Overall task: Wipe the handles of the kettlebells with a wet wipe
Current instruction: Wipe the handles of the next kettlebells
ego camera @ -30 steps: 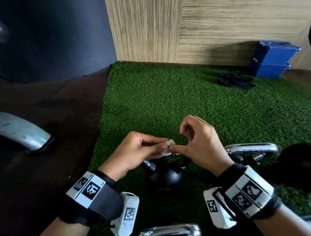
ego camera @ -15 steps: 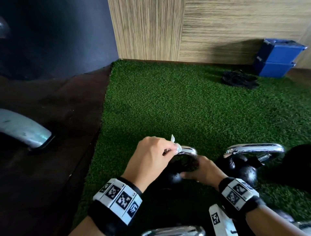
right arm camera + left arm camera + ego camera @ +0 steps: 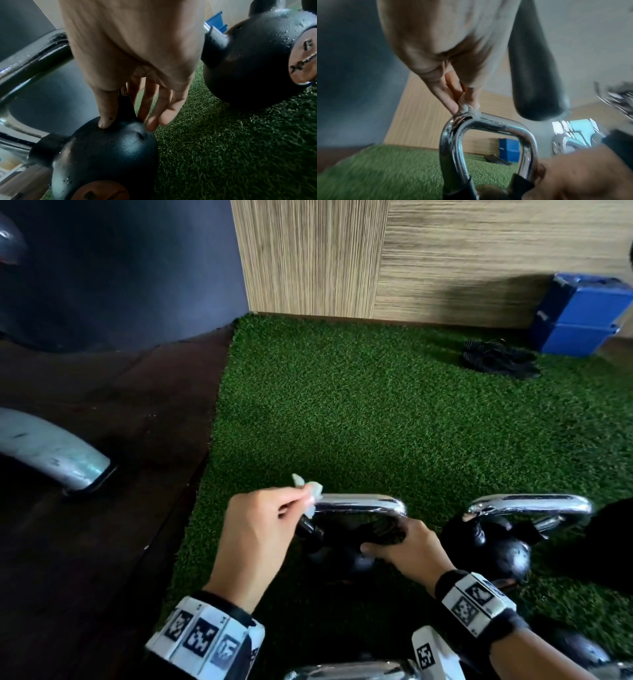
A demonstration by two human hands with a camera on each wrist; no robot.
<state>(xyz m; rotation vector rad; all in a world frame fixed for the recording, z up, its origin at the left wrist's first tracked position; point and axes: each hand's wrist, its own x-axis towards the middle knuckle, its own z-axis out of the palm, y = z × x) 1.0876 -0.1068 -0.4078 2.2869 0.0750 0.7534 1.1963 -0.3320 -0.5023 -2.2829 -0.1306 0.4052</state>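
Observation:
A black kettlebell [image 3: 342, 556] with a chrome handle [image 3: 363, 503] stands on green turf [image 3: 342, 405]. My left hand [image 3: 303, 498] pinches a small crumpled white wet wipe [image 3: 313, 489] and holds it against the handle's left corner. The left wrist view shows the left hand [image 3: 464, 106] pressing the wipe [image 3: 471, 113] onto the handle [image 3: 496, 125]. My right hand [image 3: 394, 542] holds the handle's right post. In the right wrist view the right hand [image 3: 126, 119] has thumb and fingers either side of that black post, above the kettlebell's body [image 3: 106, 155].
A second kettlebell [image 3: 503, 549] with a chrome handle [image 3: 531, 503] stands just right of my right hand. Another chrome handle [image 3: 349, 671] sits at the bottom edge. Black sandals [image 3: 500, 361] and blue boxes [image 3: 582, 316] lie at the far right. A grey metal tube [image 3: 51, 453] lies on the dark floor at left.
A second ago both hands pinched the wipe above the kettlebell. The right hand has dropped to the handle's right post, and the left has brought the wipe down onto the handle's left end.

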